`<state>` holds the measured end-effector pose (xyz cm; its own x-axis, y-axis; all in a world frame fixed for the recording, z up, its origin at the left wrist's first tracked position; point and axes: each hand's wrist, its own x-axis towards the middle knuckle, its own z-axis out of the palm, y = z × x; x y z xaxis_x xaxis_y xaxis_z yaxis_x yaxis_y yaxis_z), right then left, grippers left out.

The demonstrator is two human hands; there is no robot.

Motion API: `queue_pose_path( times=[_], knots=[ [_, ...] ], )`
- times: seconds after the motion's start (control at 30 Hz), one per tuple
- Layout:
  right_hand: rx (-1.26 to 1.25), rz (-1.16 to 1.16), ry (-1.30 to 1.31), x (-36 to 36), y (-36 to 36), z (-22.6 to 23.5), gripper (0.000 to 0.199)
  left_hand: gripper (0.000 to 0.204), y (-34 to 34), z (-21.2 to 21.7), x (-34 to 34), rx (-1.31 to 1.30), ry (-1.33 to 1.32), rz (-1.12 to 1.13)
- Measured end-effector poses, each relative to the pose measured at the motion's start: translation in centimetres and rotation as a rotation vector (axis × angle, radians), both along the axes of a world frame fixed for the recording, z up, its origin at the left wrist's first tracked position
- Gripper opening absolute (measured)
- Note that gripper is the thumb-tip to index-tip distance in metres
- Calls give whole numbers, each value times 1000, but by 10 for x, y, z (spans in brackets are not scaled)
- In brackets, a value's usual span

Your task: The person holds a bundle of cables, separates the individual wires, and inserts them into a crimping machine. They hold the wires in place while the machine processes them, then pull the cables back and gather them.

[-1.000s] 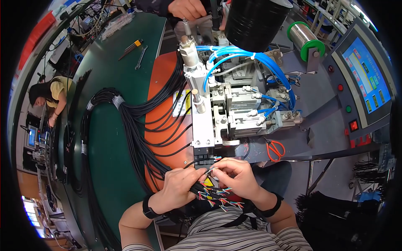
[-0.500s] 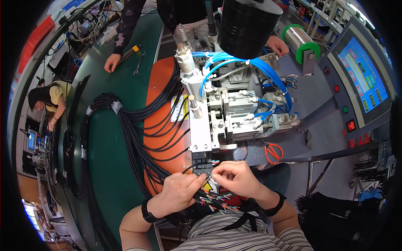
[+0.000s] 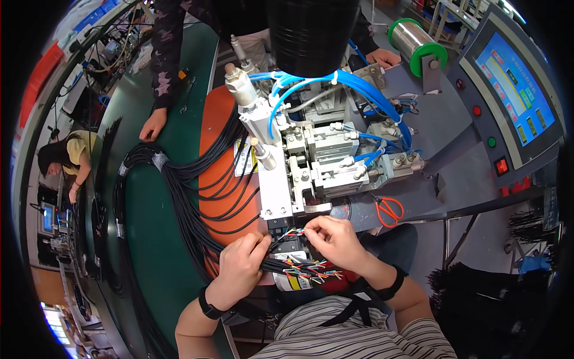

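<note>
Both hands (image 3: 287,254) pinch coloured wires (image 3: 297,232) (tight against machine (image 3: 311,173) edge).

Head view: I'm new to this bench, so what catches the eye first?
The grey machine with bright blue hoses fills the centre. Just below it, the left hand grips a bundle of black cables, while the right hand pinches thin coloured wires at the machine's mouth. A blue touchscreen glows at upper right.
</note>
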<state>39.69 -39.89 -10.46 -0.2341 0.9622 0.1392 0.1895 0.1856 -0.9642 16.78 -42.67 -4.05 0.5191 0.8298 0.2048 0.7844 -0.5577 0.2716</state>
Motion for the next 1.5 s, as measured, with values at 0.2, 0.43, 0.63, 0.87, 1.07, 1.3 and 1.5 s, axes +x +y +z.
queue_pose_path(
  times=[0.2, 0.43, 0.63, 0.87, 1.07, 1.3, 1.5],
  knots=[
    [17, -21, -33, 14, 14, 4, 10, 48, 15, 1, 16, 7, 9, -32],
    [103, -45, 37, 40, 5, 34, 13, 52, 11, 4, 35, 111, -83, -5],
    [204, 173, 215, 31, 7, 35, 14, 51, 12, 20, 46, -97, -153, -104],
    [53, 133, 182, 5, -2, 12, 12, 36, 19, 2, 31, -264, -334, -91],
    [-62, 89, 314, -8, -5, 2, 13, 38, 21, -18, 19, -180, -334, -98],
    [-44, 142, 279, -8, 1, -3, 15, 39, 24, -27, 11, -194, -379, -103],
    [-293, 262, 477, -6, 5, -5, 14, 32, 27, -17, 8, -259, -329, -170]
  ],
)
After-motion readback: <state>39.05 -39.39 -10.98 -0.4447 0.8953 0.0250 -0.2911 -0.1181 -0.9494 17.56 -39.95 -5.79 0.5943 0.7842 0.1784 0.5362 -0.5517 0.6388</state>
